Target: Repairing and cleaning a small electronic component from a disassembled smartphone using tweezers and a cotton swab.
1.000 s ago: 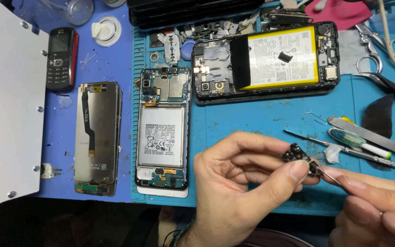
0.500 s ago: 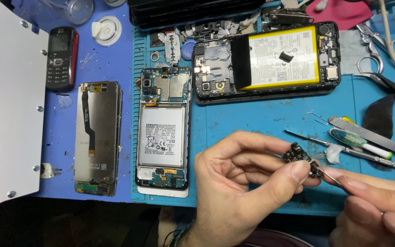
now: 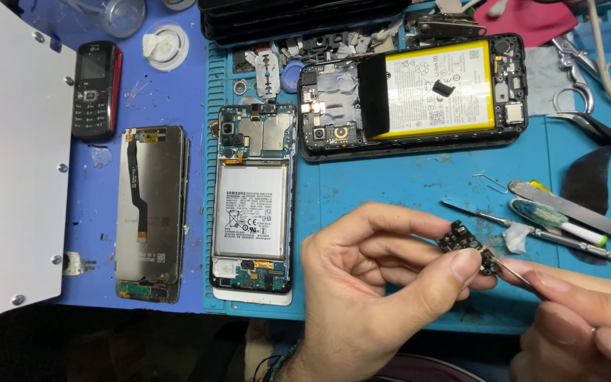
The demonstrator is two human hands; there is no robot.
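My left hand (image 3: 362,290) pinches a small black part (image 3: 464,242) between thumb and fingers, above the blue mat (image 3: 390,191) — it looks light and fragile, best held by its edges. My right hand (image 3: 574,311) grips a thin metal pick (image 3: 514,272) touching it.

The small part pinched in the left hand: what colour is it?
Black, with tiny metallic bits: the small part shows best in the head view, the only one.
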